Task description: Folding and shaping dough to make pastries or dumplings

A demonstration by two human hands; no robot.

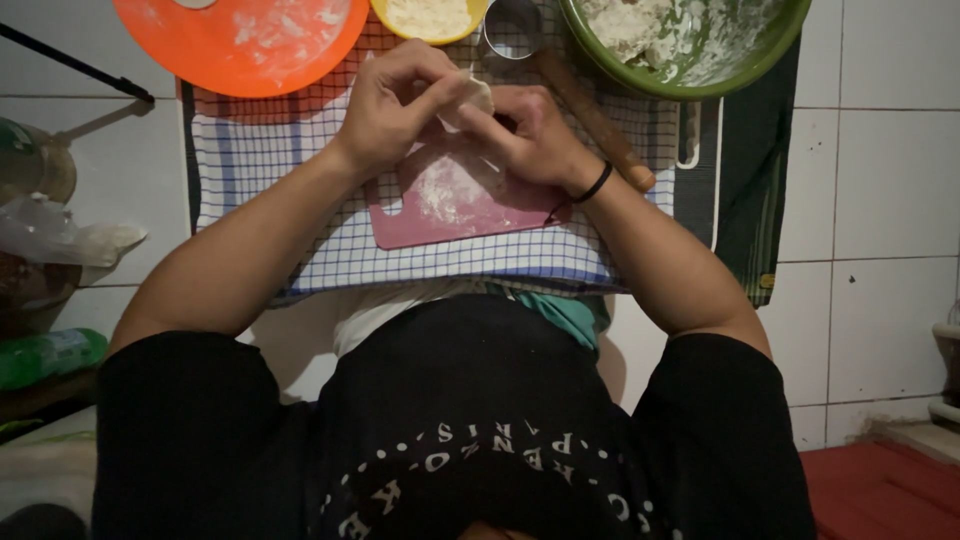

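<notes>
both hands meet over the pink cutting board (455, 205), pinching 1 small piece of pale dough (468, 98) between them. the left hand (395, 100) curls its fingers closed on the dough's left side; the right hand (535, 135), with a black band at the wrist, grips it from the right. the board lies on a checked cloth (260, 150). beyond it stand an orange plate (250, 50), a yellow bowl (385, 15), a metal ring cutter (512, 28) and a green bowl (690, 85), with a wooden rolling pin (600, 125) just right of the hands.
</notes>
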